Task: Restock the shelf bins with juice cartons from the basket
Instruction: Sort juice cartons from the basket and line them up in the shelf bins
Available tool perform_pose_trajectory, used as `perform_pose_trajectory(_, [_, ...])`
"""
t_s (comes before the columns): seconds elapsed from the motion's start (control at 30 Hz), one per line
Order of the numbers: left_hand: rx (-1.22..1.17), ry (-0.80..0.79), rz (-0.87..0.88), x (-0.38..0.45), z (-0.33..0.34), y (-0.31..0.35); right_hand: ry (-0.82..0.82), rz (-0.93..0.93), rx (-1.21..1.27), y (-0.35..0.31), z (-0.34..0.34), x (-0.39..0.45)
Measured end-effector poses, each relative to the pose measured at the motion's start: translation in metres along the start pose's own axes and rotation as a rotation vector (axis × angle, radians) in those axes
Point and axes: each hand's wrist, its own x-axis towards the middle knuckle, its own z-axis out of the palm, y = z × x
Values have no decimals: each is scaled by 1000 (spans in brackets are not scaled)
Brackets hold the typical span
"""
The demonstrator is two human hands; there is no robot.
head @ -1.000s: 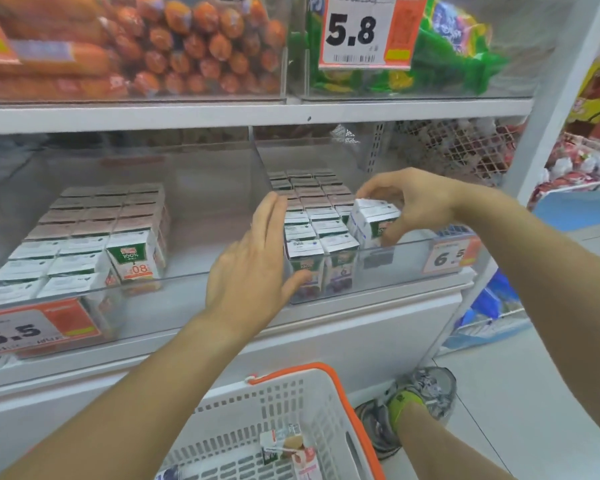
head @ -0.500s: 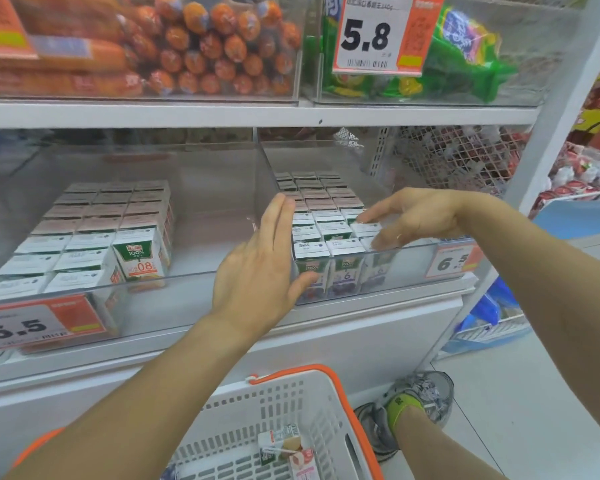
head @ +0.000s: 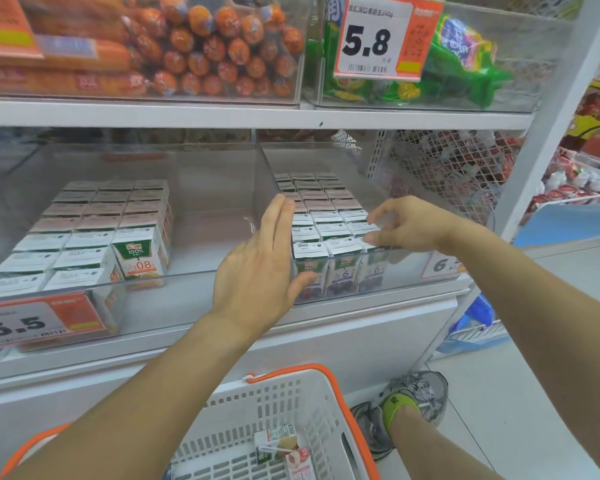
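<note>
Since a second ago our right hand (head: 407, 225) has gone from pinching a carton above the right bin (head: 409, 271) to hovering over the front row with nothing in it, and that carton now sits down in the row at the right end. Our left hand (head: 257, 268) has barely shifted.

As far as we can tell the left hand is there as a stop: it stands flat and upright, fingers straight and together, at the left end of the packed juice cartons (head: 329, 230) in the middle of the frame, thumb hooked round the bin's front wall. That looks like it keeps the rows square while a new one gets squeezed in. It holds nothing.

Our right hand is palm down with loosely curled fingers, tips on or just above the carton tops at the right end of the block; we can't tell if they touch. Forearm comes in from the right edge, wrist bent down a bit.

Cartons stand upright in tight rows so the labels face out through the clear front. Left bin (head: 84, 292) at centre left has its own block with a gap at the front corner. A few cartons still lie in the basket (head: 284, 386) at the bottom of the frame, so we reckon there's more to go.
</note>
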Motion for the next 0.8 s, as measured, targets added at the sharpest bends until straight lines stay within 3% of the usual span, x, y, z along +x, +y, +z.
perform_pose_trajectory(0.13, [-3,2,-10,1,1,1,43,-32,-206,3,11,-11])
perform_pose_trajectory(0.2, [-1,-1,-6,-1,0,1,208,-82,-244,6,22,-22])
perform_pose_trajectory(0.33, [-54,-11,2,-1,-2,2,700,-306,-31,3,56,-65])
perform_pose_trajectory(0.4, [-119,16,16,-4,-4,3,760,-360,82,0,79,-90])
perform_pose_trajectory(0.5, [-360,241,81,-29,-8,9,598,-329,176,8,124,-117])
perform_pose_trajectory(0.57, [-488,261,128,-68,0,14,431,-261,210,18,158,-126])
perform_pose_trajectory(0.63, [-611,30,81,-114,20,14,250,-182,218,29,193,-132])
perform_pose_trajectory(0.73, [-709,-429,-188,-184,62,6,-24,-76,134,44,240,-139])
perform_pose_trajectory(0.8, [-721,-641,-346,-227,87,4,-199,-39,22,55,269,-141])
